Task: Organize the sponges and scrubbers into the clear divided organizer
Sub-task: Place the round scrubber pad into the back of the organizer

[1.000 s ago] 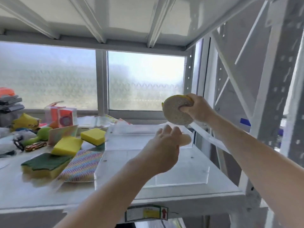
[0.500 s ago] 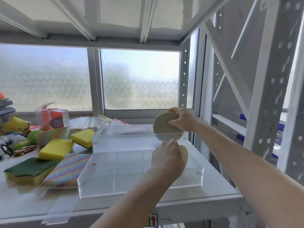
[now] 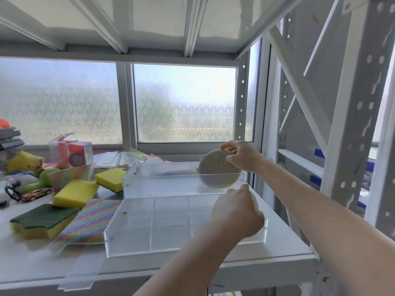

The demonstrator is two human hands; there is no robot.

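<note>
The round glittery scrubber (image 3: 215,170) stood on edge, its lower half sunk into the back right compartment of the clear organizer (image 3: 171,242), likely so it would slot in upright. The right hand (image 3: 243,157) pinched its top edge in its fingers. The left hand (image 3: 235,212) was curled at the organizer's right end, maybe steadying it or holding something; I couldn't tell which, while other sponges (image 3: 74,193) lay beside it on the shelf (image 3: 284,248).

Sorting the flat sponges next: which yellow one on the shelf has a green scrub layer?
The nearest one, front left: dark green pad on top. The two plain yellow sponges behind it show none.
</note>
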